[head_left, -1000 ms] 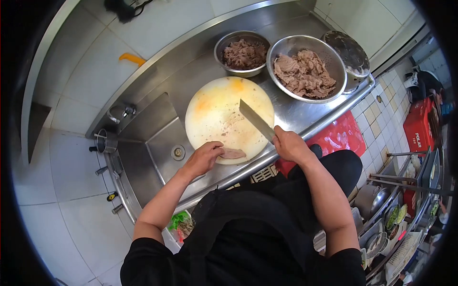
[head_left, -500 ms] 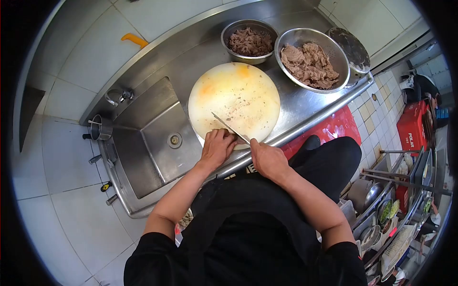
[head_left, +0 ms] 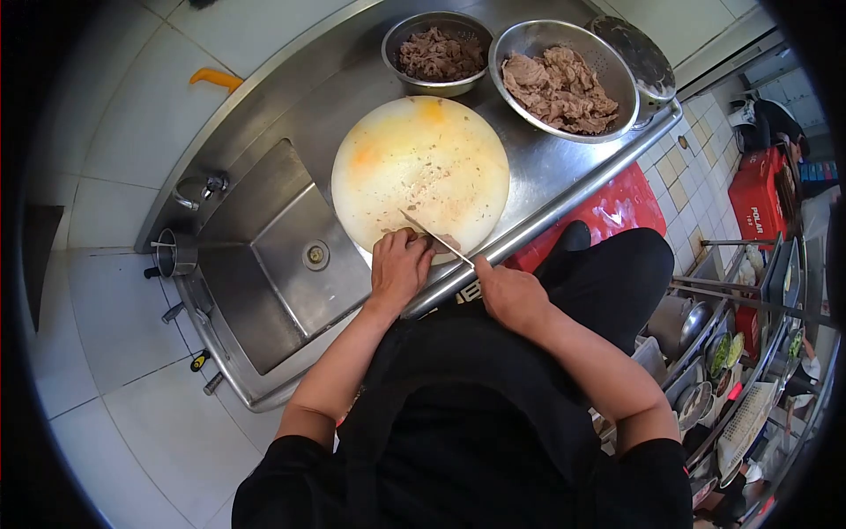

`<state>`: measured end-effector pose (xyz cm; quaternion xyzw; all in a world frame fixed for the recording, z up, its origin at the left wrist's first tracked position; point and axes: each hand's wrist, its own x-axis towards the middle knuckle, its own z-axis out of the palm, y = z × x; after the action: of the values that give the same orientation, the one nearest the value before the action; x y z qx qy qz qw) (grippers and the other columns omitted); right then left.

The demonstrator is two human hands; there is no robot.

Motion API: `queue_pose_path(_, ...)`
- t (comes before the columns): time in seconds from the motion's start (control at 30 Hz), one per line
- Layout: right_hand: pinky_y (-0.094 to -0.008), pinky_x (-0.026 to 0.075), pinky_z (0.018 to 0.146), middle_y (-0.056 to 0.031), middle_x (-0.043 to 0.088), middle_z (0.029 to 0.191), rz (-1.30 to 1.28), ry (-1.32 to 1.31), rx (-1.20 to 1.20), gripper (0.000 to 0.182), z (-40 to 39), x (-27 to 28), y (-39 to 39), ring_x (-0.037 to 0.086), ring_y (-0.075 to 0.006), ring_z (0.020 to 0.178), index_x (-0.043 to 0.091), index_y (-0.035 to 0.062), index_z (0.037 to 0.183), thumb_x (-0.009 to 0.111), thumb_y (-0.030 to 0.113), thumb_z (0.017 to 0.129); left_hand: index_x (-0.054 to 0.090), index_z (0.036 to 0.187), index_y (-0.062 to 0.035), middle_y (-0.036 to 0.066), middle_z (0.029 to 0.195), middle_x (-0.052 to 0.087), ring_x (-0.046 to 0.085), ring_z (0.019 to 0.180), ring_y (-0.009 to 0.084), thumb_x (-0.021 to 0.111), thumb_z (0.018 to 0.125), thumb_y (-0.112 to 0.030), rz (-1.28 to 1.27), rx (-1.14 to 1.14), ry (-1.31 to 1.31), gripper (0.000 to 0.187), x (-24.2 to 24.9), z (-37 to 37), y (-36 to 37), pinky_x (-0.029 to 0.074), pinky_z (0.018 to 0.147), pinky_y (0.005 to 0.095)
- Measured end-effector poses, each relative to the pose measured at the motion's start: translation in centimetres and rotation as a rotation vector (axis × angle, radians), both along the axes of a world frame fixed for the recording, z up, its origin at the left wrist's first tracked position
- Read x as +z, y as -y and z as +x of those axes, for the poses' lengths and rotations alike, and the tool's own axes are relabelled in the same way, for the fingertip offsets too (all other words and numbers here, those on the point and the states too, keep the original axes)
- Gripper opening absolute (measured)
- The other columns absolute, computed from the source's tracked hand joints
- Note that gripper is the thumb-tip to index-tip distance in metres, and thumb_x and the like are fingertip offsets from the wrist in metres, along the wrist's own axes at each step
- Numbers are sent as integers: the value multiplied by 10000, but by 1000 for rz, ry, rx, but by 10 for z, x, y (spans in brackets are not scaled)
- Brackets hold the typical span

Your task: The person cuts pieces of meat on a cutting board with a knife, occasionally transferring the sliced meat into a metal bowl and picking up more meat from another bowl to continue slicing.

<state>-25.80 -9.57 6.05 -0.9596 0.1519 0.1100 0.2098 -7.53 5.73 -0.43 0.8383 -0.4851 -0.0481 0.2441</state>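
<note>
My right hand (head_left: pixel 513 298) is wrapped round the handle of a knife (head_left: pixel 438 239), its blade slanting up and left over the near edge of the round white cutting board (head_left: pixel 423 167). Curled fingers of my left hand (head_left: pixel 398 268) press on the board just left of the blade. They hold down a brown piece of meat (head_left: pixel 450 242), mostly hidden by the hand and the blade. Small scraps and orange stains mark the board. Behind it stand a metal bowl (head_left: pixel 438 89) of shredded meat and a larger perforated metal bowl (head_left: pixel 620 72) with bigger meat pieces.
A steel sink (head_left: pixel 273 282) with a faucet (head_left: pixel 198 189) lies left of the board. A dark round lid or pan (head_left: pixel 633 51) sits behind the larger bowl. Below the counter's right edge is a red surface (head_left: pixel 608 216). Shelves with pots (head_left: pixel 677 322) stand at far right.
The camera view has shifted, so the counter and bowls sit slightly higher and further left. My right hand and the knife have drawn a little to the right, away from my left hand.
</note>
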Motion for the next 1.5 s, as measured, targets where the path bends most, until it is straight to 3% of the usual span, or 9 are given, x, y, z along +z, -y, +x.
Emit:
queue_pose_path(0.23, -511, 585, 671, -218, 727, 839, 21, 29, -28, 182, 53, -3, 5, 739, -397, 757, 514, 22, 1142, 481, 93, 977, 752, 1083, -73, 111, 1110, 648, 603, 1069, 315, 759, 878, -174, -71, -39, -70, 229, 5, 10, -4, 471, 943, 434)
queue_pose_path(0.3, -512, 585, 673, -220, 727, 839, 25, 36, -35, 179, 48, 7, 3, 739, -398, 757, 514, 21, 1139, 482, 93, 979, 748, 1089, -52, 128, 1092, 658, 615, 1061, 338, 771, 864, -158, -74, -36, -169, 249, -2, 15, -9, 491, 942, 437)
queue_pose_path(0.53, -500, 592, 675, -190, 721, 819, 47, -50, -9, 163, 5, 51, -6, 743, -384, 759, 528, 31, 1113, 525, 116, 974, 759, 1069, -12, 133, 1120, 678, 638, 1068, 334, 824, 845, -183, -65, 37, -130, 288, -6, 13, -8, 525, 933, 421)
queue_pose_path(0.87, -510, 594, 700, -186, 729, 851, 23, -52, 3, 218, 44, -4, -7, 748, -396, 801, 498, 20, 1169, 521, 96, 965, 764, 1070, -39, 124, 1112, 674, 643, 1046, 327, 818, 840, -136, -105, 41, -156, 255, 0, 12, -6, 540, 904, 413)
queue_pose_path(1.03, -533, 584, 724, -239, 735, 885, 75, -16, -67, 202, 62, 11, -6, 739, -426, 822, 499, 11, 1149, 497, 89, 963, 748, 1066, -36, 120, 1099, 669, 642, 1055, 323, 805, 847, -134, -145, 57, -233, 247, 4, 20, -17, 539, 910, 414)
queue_pose_path(1.23, -521, 583, 734, -225, 731, 861, 79, -111, 0, 204, 22, 44, -13, 741, -407, 820, 513, 6, 1141, 505, 95, 958, 742, 1061, -28, 125, 1095, 670, 653, 1054, 334, 798, 857, -143, -6, 63, -167, 241, 0, 25, -20, 546, 914, 419)
queue_pose_path(1.5, -536, 572, 706, -222, 726, 845, 81, -54, 16, 228, 25, 4, -17, 732, -410, 799, 510, 2, 1174, 500, 105, 970, 745, 1066, -32, 133, 1102, 681, 661, 1050, 342, 789, 878, -144, -4, 85, -180, 224, 8, 19, -17, 553, 898, 419)
